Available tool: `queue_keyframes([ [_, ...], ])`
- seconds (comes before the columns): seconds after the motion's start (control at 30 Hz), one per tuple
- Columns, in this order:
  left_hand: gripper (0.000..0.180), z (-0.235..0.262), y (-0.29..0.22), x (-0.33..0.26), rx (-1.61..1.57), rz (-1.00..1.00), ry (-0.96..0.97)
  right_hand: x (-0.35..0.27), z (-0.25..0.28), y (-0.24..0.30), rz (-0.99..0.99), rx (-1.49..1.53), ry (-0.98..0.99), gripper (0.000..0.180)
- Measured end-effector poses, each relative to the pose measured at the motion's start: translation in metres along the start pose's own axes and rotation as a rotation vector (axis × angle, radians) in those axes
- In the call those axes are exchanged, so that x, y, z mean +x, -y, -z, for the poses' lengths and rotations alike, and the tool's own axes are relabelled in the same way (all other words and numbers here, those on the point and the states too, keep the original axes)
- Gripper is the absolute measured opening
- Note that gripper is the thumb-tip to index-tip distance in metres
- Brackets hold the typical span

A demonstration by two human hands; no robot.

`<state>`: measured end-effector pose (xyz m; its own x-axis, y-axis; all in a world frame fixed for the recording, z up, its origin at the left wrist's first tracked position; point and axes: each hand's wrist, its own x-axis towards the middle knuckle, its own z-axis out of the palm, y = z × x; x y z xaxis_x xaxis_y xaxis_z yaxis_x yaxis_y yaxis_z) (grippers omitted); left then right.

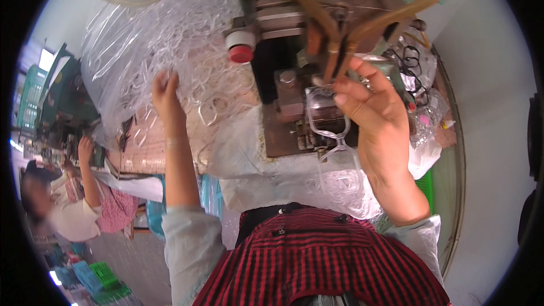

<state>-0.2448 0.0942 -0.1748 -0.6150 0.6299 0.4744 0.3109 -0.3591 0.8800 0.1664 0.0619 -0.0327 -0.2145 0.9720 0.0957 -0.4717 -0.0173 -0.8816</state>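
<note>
My right hand (377,110) is at the machine (292,93), thumb and fingers pinching the top end of a clear plastic eyeglass frame (339,136). The upper rim of the frame lies against the machine's metal fixture, and its lower rim hangs down toward me. Two brownish jaws or tubes (334,51) of the machine come down right beside my fingertips. Off to the left, my left hand (166,93) is over a heap of clear frames (209,79), its fingers curled together. Whatever lies between those fingertips is too blurred to make out.
A large clear plastic bag (130,51) spreads behind the heap. A red push button (241,53) juts from the machine. Black frames (411,59) and bagged parts (430,116) lie to the right. At far left a co-worker (73,209) sits by a green machine (65,99).
</note>
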Motion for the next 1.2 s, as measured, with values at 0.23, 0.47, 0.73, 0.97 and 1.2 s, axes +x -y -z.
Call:
queue_keyframes([
  [0.23, 0.054, -0.069, -0.092, 0.156, 0.744, -0.368, 0.174, 0.001, 0.023, -0.027, 0.337, -0.513, -0.130, 0.035],
  [0.47, 0.026, 0.043, -0.133, -0.011, 1.029, -0.267, 0.492, -0.109, 0.087, -0.016, 0.535, -1.254, -0.008, 0.004],
  [0.73, 0.038, 0.106, -0.078, -0.152, 0.962, 0.103, 0.372, -0.002, 0.141, -0.039, 0.413, -1.658, -0.281, 0.016],
  [0.97, 0.029, 0.051, -0.007, -0.056, 0.968, -0.112, 0.377, 0.067, 0.177, -0.076, 0.553, -1.994, -0.173, 0.019],
  [1.2, 0.017, 0.040, -0.035, 0.014, 0.827, -0.185, 0.405, 0.058, 0.181, -0.056, 0.249, -1.754, -0.196, 0.031],
])
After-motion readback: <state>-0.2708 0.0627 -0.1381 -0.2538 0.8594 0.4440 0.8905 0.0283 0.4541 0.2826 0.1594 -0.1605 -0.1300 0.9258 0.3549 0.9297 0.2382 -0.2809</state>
